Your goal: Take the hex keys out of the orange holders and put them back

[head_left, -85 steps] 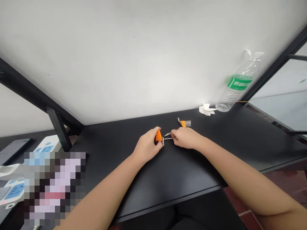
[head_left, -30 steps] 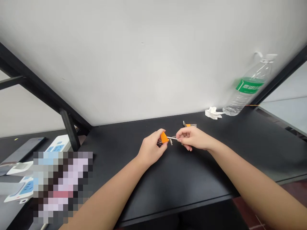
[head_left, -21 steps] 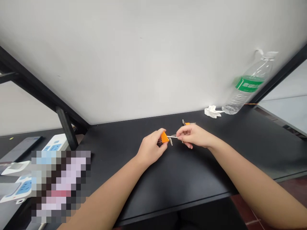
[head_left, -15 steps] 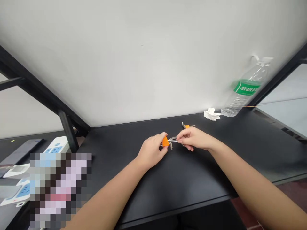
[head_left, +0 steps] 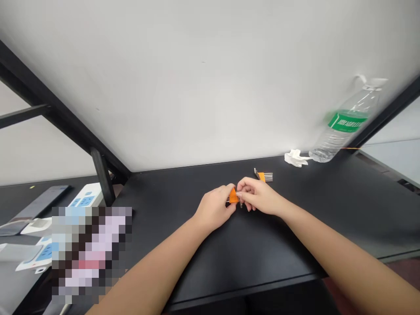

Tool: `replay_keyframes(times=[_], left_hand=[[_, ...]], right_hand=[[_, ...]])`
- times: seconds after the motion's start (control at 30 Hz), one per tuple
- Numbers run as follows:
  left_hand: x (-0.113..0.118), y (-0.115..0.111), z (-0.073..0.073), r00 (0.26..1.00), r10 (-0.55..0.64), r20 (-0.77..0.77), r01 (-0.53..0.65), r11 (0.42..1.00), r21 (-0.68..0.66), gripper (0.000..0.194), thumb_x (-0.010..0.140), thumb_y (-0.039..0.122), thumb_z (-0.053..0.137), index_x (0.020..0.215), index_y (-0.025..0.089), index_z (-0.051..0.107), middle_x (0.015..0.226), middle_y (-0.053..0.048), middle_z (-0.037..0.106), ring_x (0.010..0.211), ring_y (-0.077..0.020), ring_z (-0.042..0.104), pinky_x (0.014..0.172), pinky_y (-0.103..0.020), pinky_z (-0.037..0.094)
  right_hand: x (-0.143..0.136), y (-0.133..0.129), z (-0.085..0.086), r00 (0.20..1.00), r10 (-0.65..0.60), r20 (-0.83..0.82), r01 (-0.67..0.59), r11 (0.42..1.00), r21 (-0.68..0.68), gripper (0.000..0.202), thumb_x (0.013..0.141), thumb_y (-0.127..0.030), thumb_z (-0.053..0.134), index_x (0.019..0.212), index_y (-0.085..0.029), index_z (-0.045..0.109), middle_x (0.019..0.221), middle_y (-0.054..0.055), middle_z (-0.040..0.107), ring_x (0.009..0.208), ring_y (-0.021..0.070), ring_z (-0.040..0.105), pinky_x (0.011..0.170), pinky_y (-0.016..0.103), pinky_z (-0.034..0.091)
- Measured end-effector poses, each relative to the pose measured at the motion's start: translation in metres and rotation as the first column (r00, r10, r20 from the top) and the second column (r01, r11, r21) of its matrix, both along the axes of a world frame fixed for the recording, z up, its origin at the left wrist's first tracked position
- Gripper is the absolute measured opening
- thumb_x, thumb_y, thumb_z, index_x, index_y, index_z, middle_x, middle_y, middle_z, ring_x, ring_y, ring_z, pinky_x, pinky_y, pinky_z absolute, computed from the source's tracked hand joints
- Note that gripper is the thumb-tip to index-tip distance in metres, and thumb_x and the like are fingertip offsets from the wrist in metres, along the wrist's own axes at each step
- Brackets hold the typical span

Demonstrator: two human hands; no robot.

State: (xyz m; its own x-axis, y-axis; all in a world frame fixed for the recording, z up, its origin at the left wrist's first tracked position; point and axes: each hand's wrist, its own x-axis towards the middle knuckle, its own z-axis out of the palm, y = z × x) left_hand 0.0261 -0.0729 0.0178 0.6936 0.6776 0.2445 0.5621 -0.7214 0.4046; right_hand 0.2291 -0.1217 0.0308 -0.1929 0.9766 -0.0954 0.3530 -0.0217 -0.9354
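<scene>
My left hand (head_left: 216, 204) is closed round an orange hex key holder (head_left: 233, 196), pinched between thumb and fingers. A few short metal ends of hex keys stick out of it. My right hand (head_left: 259, 195) is up against the holder's right side, thumb and forefinger pressed together on a hex key that the fingers almost wholly hide. Just behind my right hand lies a second orange holder (head_left: 261, 176) with several hex keys fanned side by side in it.
A crumpled white tissue (head_left: 296, 158) and a clear plastic bottle (head_left: 343, 124) with a green label stand by the wall at the back right. Black frame bars (head_left: 101, 175) rise at the left, beside white power strips (head_left: 87, 194) and a blurred-out patch. The black tabletop (head_left: 262, 258) ends in front.
My right hand has moved left to the holder, and the key's shaft, visible between the hands before, is now mostly out of sight. The view has shifted slightly.
</scene>
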Motion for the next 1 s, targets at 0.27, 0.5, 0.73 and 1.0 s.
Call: replay_keyframes(times=[0.27, 0.5, 0.73, 1.0], left_hand=[[-0.006, 0.010, -0.007, 0.956, 0.136, 0.261, -0.116, 0.989, -0.090, 0.045, 0.081, 0.020, 0.063, 0.125, 0.026, 0.056, 0.096, 0.002, 0.073, 0.082, -0.0161, 0.069, 0.081, -0.031, 0.056], [-0.004, 0.010, -0.006, 0.866, 0.174, 0.468, -0.078, 0.973, -0.217, 0.045, 0.077, 0.020, 0.069, 0.121, 0.023, 0.063, 0.102, -0.001, 0.077, 0.093, -0.0177, 0.073, 0.095, -0.035, 0.057], [-0.003, 0.016, -0.008, 0.849, 0.224, 0.479, -0.126, 0.966, -0.228, 0.038, 0.078, 0.024, 0.069, 0.115, 0.022, 0.065, 0.087, 0.001, 0.070, 0.079, -0.0141, 0.068, 0.083, -0.030, 0.058], [-0.003, 0.016, -0.008, 0.881, 0.202, 0.427, -0.133, 0.974, -0.185, 0.032, 0.082, 0.029, 0.068, 0.113, 0.024, 0.063, 0.077, 0.003, 0.063, 0.069, -0.0125, 0.063, 0.071, -0.026, 0.057]], right_hand=[[0.039, 0.015, -0.014, 0.743, -0.062, 0.666, -0.168, 0.946, 0.275, 0.018, 0.094, -0.015, 0.058, 0.102, -0.021, 0.074, 0.102, 0.006, 0.064, 0.088, 0.0174, 0.062, 0.077, 0.029, 0.046], [0.027, 0.012, -0.011, 0.565, -0.087, 0.820, -0.278, 0.916, 0.288, 0.020, 0.096, -0.013, 0.055, 0.091, -0.017, 0.073, 0.096, 0.008, 0.064, 0.088, 0.0185, 0.062, 0.075, 0.029, 0.042], [0.017, 0.009, -0.005, 0.387, -0.138, 0.912, -0.355, 0.890, 0.286, 0.017, 0.091, -0.010, 0.056, 0.083, -0.016, 0.070, 0.089, 0.008, 0.067, 0.082, 0.0205, 0.063, 0.082, 0.036, 0.038], [0.015, 0.006, 0.001, 0.369, -0.115, 0.922, -0.365, 0.895, 0.258, 0.022, 0.092, -0.011, 0.053, 0.079, -0.015, 0.070, 0.086, 0.009, 0.067, 0.080, 0.0209, 0.063, 0.083, 0.036, 0.038]])
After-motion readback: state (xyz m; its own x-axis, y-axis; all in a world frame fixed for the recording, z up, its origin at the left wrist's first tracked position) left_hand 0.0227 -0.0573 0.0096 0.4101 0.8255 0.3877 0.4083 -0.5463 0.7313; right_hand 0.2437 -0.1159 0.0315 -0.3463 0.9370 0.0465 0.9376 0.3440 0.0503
